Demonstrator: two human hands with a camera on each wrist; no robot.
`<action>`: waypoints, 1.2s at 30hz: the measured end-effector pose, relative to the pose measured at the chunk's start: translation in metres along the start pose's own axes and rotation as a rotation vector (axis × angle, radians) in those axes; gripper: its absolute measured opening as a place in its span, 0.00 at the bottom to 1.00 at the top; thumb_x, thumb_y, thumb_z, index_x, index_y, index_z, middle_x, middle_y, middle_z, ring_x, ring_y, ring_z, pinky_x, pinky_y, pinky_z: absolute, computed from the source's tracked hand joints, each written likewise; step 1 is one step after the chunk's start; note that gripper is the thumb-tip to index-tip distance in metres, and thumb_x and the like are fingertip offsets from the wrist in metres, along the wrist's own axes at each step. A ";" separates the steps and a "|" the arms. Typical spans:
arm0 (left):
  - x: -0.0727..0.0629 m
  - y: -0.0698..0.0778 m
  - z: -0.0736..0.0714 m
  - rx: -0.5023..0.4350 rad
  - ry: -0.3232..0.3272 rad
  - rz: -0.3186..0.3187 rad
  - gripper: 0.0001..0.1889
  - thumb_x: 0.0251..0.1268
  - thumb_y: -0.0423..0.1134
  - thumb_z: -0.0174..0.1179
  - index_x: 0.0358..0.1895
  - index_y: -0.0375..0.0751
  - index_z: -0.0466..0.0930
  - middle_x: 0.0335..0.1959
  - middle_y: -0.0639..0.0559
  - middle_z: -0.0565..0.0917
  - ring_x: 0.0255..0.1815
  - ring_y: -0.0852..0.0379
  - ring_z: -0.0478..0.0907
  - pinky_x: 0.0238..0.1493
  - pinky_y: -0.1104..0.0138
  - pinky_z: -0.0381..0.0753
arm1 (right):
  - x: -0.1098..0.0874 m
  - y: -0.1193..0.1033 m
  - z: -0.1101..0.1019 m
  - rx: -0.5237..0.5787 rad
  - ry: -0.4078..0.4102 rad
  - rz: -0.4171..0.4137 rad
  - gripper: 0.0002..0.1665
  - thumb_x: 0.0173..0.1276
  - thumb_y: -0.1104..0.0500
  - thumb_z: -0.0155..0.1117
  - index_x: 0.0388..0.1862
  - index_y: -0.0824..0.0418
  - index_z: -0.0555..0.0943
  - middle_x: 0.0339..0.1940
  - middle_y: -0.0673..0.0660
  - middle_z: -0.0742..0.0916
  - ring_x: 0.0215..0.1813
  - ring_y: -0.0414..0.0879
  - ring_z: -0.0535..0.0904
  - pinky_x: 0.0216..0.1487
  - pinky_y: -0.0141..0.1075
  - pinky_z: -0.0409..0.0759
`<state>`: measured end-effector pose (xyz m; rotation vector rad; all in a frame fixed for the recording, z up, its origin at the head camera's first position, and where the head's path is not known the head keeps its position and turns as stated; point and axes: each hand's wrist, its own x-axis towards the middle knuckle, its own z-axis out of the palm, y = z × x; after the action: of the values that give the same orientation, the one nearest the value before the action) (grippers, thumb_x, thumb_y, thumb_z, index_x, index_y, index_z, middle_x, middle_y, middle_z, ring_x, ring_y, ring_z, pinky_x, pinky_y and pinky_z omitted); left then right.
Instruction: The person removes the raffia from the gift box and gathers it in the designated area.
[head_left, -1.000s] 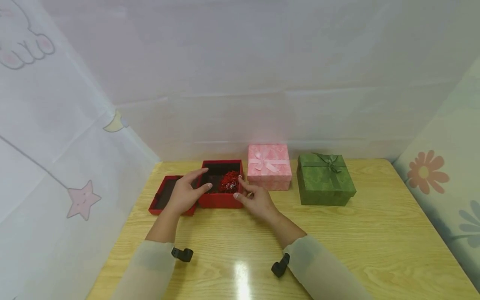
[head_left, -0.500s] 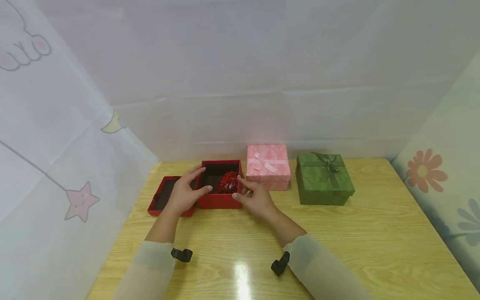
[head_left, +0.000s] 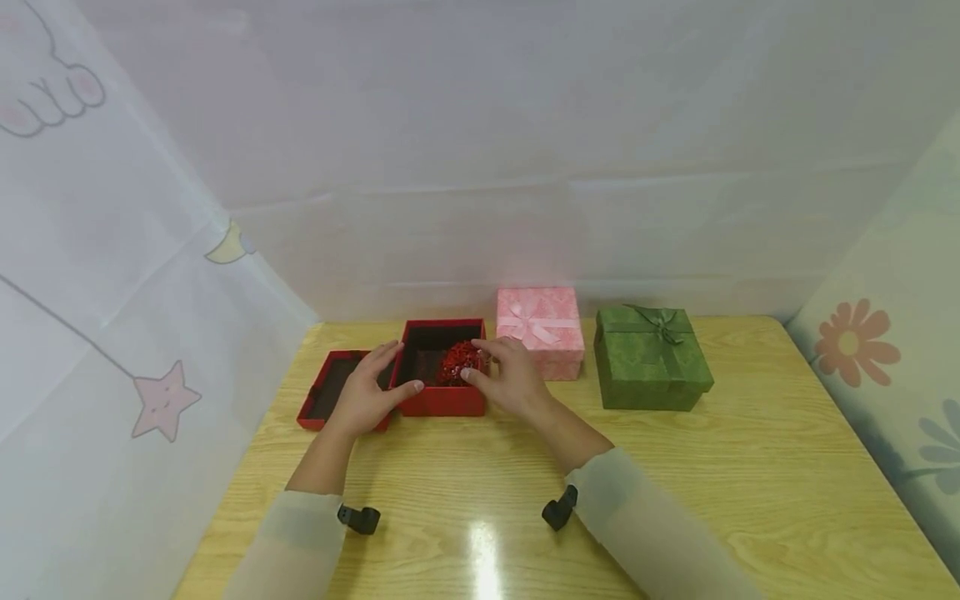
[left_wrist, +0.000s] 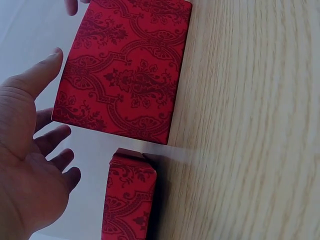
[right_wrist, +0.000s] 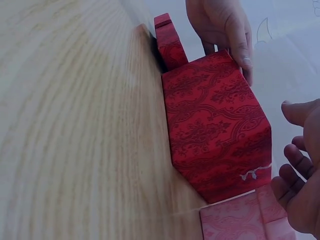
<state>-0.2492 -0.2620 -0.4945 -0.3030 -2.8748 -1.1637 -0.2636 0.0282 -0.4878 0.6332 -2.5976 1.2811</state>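
Observation:
A red patterned gift box (head_left: 442,402) stands uncovered, its dark inside holding a bunch of red tinsel-like garland (head_left: 459,362) on the right side. My left hand (head_left: 369,393) is spread at the left wall, thumb near the front left corner; the left wrist view shows the fingertips beside the box's edge. Over the right rim reaches my right hand (head_left: 513,377), thumb and index finger apart above the garland. In the right wrist view nothing shows between its fingers, and a thin silvery strand (right_wrist: 255,173) hangs down the box's outer side.
The red lid (head_left: 330,392) lies inside up, left of the box and partly behind my left hand. To the right stand a pink box with a bow (head_left: 538,333) and a green box with a bow (head_left: 652,358). A patterned cloth wall encloses the table (head_left: 675,492).
My right hand has risen from the outside of the right wall to over the rim, its fingertips now above the garland. The left hand has drawn back slightly from the box's opening.

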 end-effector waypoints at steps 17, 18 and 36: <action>-0.005 -0.011 0.001 -0.032 -0.048 -0.065 0.46 0.67 0.70 0.62 0.84 0.60 0.56 0.84 0.46 0.54 0.84 0.36 0.47 0.72 0.28 0.53 | 0.029 -0.012 -0.005 -0.142 -0.193 -0.032 0.37 0.70 0.42 0.72 0.75 0.51 0.76 0.56 0.55 0.85 0.60 0.48 0.75 0.60 0.44 0.79; -0.005 -0.012 0.001 -0.040 -0.049 -0.071 0.47 0.66 0.70 0.62 0.84 0.60 0.56 0.85 0.46 0.54 0.84 0.36 0.46 0.72 0.28 0.53 | 0.030 -0.012 -0.005 -0.159 -0.198 -0.035 0.37 0.70 0.42 0.72 0.74 0.51 0.77 0.56 0.55 0.85 0.61 0.48 0.75 0.61 0.45 0.79; -0.008 -0.016 0.007 -0.116 -0.028 -0.115 0.45 0.64 0.70 0.64 0.82 0.68 0.57 0.84 0.54 0.57 0.86 0.44 0.42 0.74 0.29 0.47 | 0.057 -0.015 0.004 -0.500 -0.383 -0.066 0.41 0.65 0.35 0.73 0.74 0.48 0.77 0.68 0.50 0.81 0.72 0.52 0.69 0.72 0.58 0.59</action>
<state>-0.2444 -0.2697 -0.5107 -0.1588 -2.8884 -1.3591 -0.3074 0.0000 -0.4603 0.9195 -2.9953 0.4810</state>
